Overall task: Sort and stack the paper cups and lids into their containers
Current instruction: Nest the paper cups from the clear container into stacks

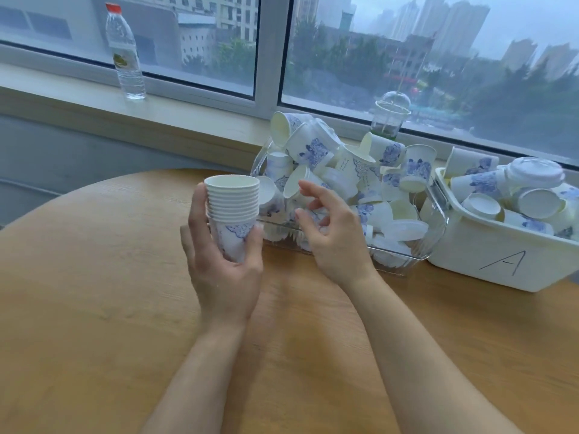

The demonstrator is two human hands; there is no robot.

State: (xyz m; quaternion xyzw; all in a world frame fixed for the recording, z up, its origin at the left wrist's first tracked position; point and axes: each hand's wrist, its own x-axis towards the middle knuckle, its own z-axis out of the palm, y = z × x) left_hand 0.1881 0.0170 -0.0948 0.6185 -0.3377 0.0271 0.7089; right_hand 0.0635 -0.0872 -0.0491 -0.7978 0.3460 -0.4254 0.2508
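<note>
My left hand grips a nested stack of white paper cups with a blue print, held upright above the table. Just to its right, my right hand hovers with loosely spread fingers and holds nothing. It is in front of a clear plastic bin heaped with loose cups and several white lids. A white bin marked "A" at the right edge holds more cups, with a white lid on top.
The round wooden table carries both bins at its far right. On the window sill stand a water bottle with a red cap and a clear domed cup.
</note>
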